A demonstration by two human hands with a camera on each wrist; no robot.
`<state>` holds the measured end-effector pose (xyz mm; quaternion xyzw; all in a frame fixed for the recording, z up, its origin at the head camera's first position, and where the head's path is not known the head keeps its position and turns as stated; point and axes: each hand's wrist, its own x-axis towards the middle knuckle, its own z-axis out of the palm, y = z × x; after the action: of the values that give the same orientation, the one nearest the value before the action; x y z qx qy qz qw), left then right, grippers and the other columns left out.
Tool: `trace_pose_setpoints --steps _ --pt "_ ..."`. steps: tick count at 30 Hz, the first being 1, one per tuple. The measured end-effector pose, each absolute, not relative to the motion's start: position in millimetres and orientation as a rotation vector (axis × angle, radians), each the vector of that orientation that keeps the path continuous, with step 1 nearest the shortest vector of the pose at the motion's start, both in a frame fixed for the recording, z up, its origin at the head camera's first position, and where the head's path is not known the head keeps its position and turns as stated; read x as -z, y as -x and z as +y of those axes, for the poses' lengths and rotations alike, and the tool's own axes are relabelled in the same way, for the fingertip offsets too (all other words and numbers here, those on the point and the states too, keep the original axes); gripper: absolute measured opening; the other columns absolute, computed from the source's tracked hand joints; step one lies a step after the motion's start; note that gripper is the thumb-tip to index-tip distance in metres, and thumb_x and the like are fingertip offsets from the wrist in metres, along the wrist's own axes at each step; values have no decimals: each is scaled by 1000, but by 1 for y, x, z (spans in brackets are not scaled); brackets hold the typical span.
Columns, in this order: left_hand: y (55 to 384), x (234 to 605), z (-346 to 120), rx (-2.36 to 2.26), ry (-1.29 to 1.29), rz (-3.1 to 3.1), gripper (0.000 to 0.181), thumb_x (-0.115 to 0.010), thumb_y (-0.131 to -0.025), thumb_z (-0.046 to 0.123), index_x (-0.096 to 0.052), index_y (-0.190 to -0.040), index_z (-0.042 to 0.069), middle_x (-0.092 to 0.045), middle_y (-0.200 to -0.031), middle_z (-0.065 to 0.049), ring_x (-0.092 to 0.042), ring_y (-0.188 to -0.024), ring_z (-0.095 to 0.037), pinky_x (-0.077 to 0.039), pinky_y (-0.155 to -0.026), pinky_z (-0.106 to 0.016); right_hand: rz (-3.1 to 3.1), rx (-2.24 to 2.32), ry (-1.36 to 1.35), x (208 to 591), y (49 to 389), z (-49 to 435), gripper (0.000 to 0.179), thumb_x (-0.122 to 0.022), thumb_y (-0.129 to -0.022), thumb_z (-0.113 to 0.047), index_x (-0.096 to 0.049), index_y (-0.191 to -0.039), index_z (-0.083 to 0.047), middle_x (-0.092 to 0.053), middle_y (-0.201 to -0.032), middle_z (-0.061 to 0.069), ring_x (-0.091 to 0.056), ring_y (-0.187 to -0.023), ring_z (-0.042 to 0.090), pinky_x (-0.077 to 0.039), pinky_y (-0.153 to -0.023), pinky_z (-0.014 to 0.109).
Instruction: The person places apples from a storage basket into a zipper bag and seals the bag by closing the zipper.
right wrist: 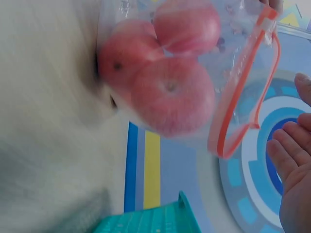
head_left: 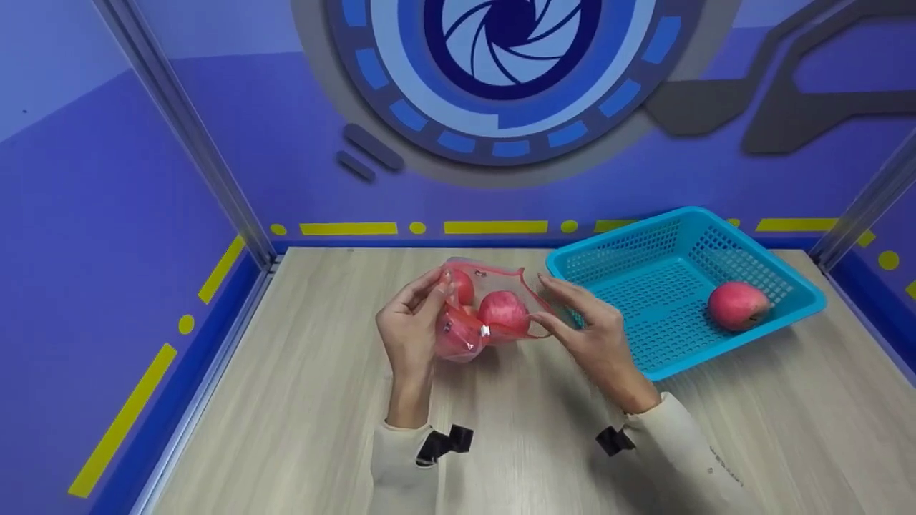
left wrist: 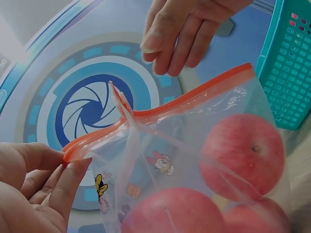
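A clear zip bag with an orange-red zip edge and small cartoon prints holds three red apples. My left hand pinches one end of the zip edge between thumb and fingers, seen closely in the left wrist view. The bag's mouth gapes toward the right. Beside that mouth is my right hand, its fingers extended. In the right wrist view a strip of background shows between this hand and the zip edge.
A turquoise plastic basket stands at the right, close to my right hand, with one red apple inside. Blue patterned panels border the wood-grain table at the back and sides.
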<state>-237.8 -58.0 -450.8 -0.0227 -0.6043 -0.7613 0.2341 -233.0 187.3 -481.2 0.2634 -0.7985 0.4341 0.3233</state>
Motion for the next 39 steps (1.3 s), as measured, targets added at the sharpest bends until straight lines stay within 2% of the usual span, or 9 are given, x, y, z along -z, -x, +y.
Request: trace_pose_setpoints --steps 8,13,21,26,34,39 --pt "239 448 -59 2072 65 -1641 23 -81 -93 -1 -78 -115 -6 -78 -107 -18 -77 -97 -26 -62 -87 -32 -2113 -1151 -650 478 234 206 67 -89 -84 -1 -65 -146 -7 -66 -145 7 -64 -131 27 -49 -104 22" --pt "239 447 -58 2079 73 -1636 23 -80 -94 -1 -78 -116 -7 -78 -108 -19 -77 -99 -27 -63 -87 -33 -2082 -1139 -622 475 234 219 64 -88 -82 6 -67 -142 -4 -68 -141 9 -67 -126 27 -49 -105 22" --pt "239 449 -57 2089 67 -1641 23 -81 -94 0 -79 -116 -5 -78 -109 -18 -76 -98 -27 -63 -87 -33 -2051 -1127 -580 478 235 242 64 -87 -77 15 -69 -137 2 -70 -136 14 -67 -125 17 -50 -104 22" --pt "237 449 -56 2090 61 -1654 23 -81 -94 2 -79 -116 -4 -78 -109 -17 -75 -96 -27 -63 -86 -34 -2042 -1114 -554 477 233 253 64 -86 -75 18 -69 -136 4 -71 -134 16 -68 -123 15 -50 -103 20" --pt "237 449 -57 2122 81 -1620 22 -80 -93 -1 -79 -115 -4 -78 -107 -17 -76 -94 -26 -63 -85 -33 -2026 -1200 -524 455 217 262 60 -80 -79 24 -67 -135 10 -69 -131 28 -69 -122 19 -50 -104 20" --pt "237 449 -57 2138 80 -1614 22 -80 -94 0 -79 -115 -4 -79 -107 -17 -76 -95 -26 -63 -86 -34 -2065 -1221 -459 465 223 284 62 -80 -81 23 -66 -138 6 -68 -135 23 -67 -125 16 -50 -104 20"
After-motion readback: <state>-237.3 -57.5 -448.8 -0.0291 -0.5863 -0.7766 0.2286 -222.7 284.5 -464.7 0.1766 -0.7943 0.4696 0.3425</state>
